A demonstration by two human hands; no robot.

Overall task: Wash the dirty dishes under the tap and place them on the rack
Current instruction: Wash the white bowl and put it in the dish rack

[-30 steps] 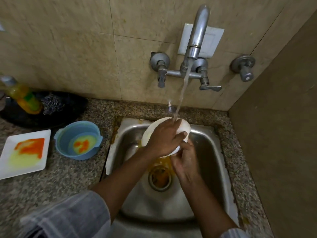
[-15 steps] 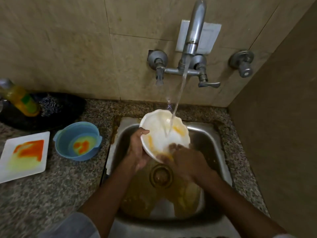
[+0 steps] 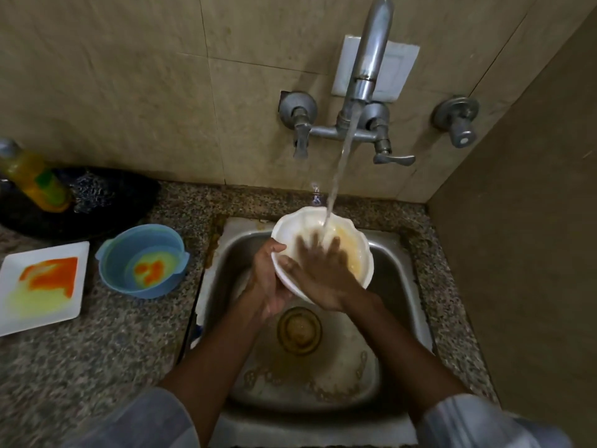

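A white scalloped bowl (image 3: 358, 253) with yellow residue is held over the steel sink (image 3: 403, 286), and the water stream from the tap (image 3: 371, 59) falls into it. My left hand (image 3: 268, 286) grips the bowl's left rim from outside and underneath. Inside the bowl, my right hand (image 3: 319, 273) lies flat with fingers spread, blurred by motion. A blue bowl (image 3: 113, 253) with orange and yellow sauce stands on the counter left of the sink. Further left lies a white square plate (image 3: 13, 302) smeared orange and yellow.
A yellow dish-soap bottle (image 3: 32, 179) and a steel scrubber (image 3: 93, 192) rest in a black tray (image 3: 135, 195) at the back left. The granite counter (image 3: 97, 367) surrounds the sink. A brown wall (image 3: 533, 253) closes the right side. Yellowish water pools around the drain (image 3: 300, 331).
The bowl was turned from bottom-up to open side up under the stream. My right hand moved from under the bowl to inside it, and my left hand shifted to the left rim.
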